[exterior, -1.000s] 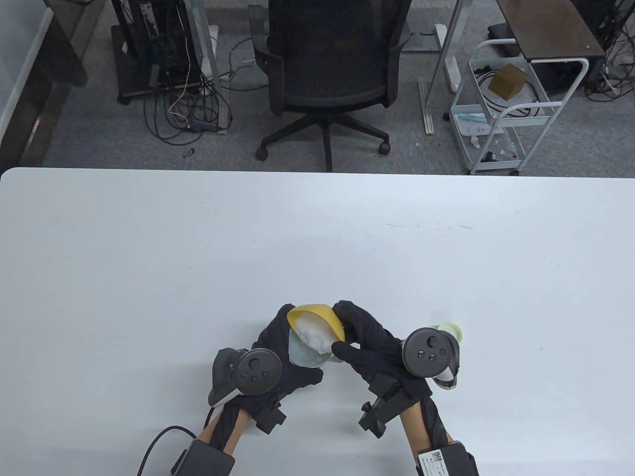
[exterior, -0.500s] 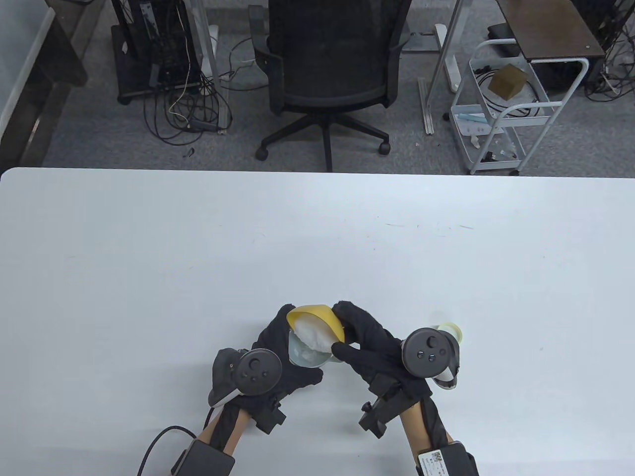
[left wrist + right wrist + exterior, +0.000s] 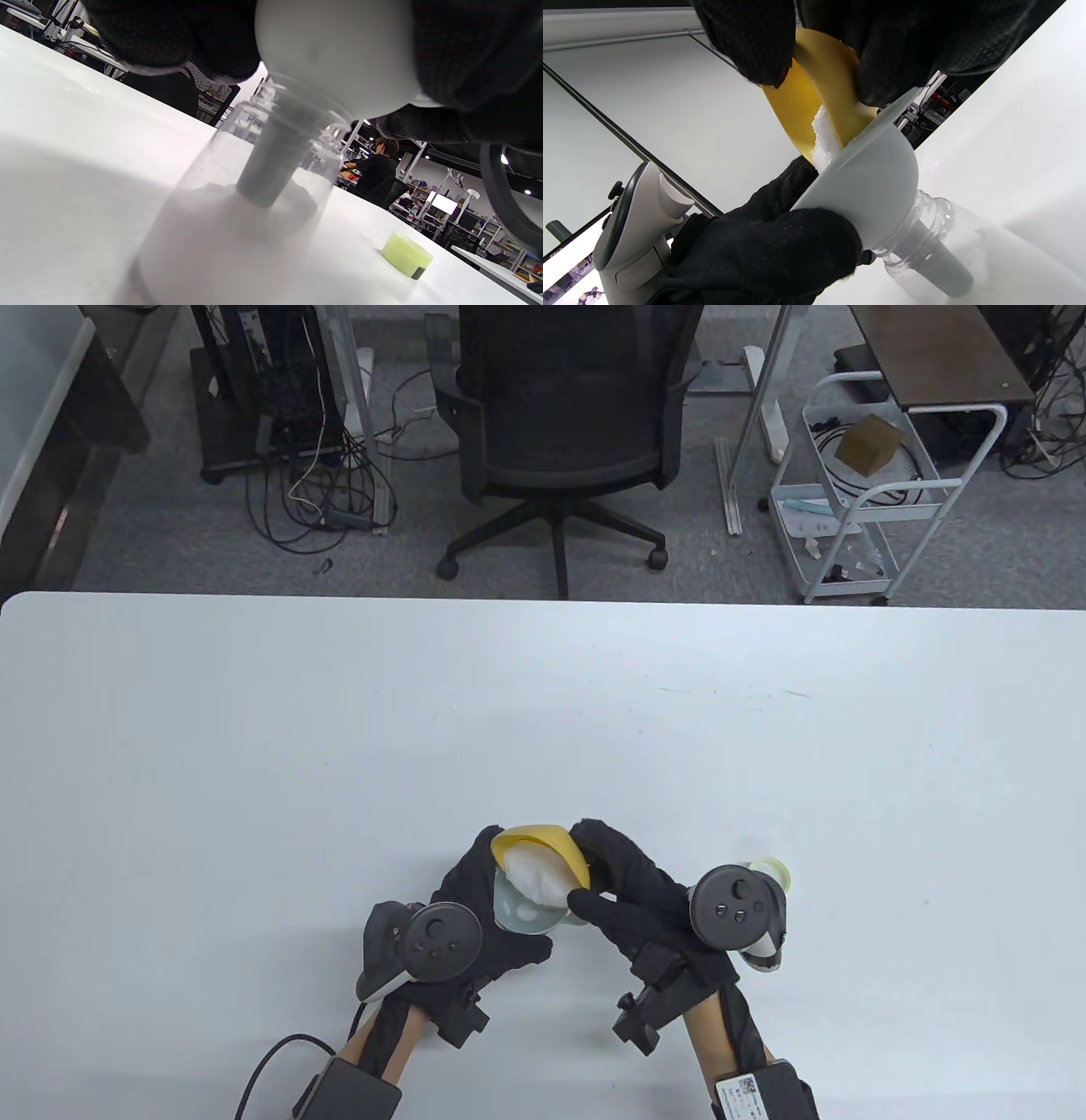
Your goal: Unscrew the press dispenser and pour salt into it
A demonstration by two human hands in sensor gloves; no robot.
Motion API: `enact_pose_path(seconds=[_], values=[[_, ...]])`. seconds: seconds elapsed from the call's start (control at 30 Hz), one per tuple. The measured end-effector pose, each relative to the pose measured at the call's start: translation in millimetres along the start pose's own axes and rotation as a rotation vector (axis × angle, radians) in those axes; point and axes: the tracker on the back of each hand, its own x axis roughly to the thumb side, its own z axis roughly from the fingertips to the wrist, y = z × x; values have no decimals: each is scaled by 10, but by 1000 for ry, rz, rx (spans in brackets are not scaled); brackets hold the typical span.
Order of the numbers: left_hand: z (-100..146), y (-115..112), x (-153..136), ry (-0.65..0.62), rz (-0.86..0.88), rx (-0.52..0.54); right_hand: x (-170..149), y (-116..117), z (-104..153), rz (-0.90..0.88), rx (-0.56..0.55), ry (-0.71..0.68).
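Observation:
My right hand (image 3: 607, 882) pinches a yellow bowl (image 3: 543, 848) of white salt (image 3: 536, 875) and holds it tipped over a pale grey funnel (image 3: 517, 912). My left hand (image 3: 475, 899) grips the funnel, which sits in the neck of a clear dispenser bottle (image 3: 237, 212) standing on the table. Salt fills the bottle's lower part around the funnel stem (image 3: 271, 165). In the right wrist view the bowl (image 3: 806, 106) spills salt (image 3: 823, 140) onto the funnel (image 3: 874, 186). The yellow-green press cap (image 3: 406, 255) lies on the table to the right, partly hidden behind my right tracker (image 3: 768, 867).
The white table (image 3: 543, 712) stretches far and to both sides. Beyond its far edge stand a black office chair (image 3: 564, 415) and a white cart (image 3: 865, 492).
The salt heap in the bowl has slid lower toward the funnel, and less loose salt lies in the funnel. Both hands stay in place.

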Motion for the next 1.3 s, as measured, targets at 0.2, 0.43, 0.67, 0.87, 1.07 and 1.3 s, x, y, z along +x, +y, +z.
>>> enact_pose_path(seconds=[0.2, 0.43, 0.67, 0.87, 1.07, 1.3], values=[[3, 1, 5, -3, -10, 0, -86, -24, 3, -115, -26, 37], [2, 1, 10, -10, -20, -7, -258, -82, 27, -357, -91, 113], [2, 0, 11, -13, -19, -10, -520, -110, 94, -761, -155, 278], [2, 0, 11, -13, -19, -10, -621, -145, 130, -767, -152, 372], [2, 0, 11, -13, -19, -10, -604, -243, 154, -654, -178, 403], [2, 4, 11, -17, -22, -15, -586, -445, 219, -380, -300, 477]])
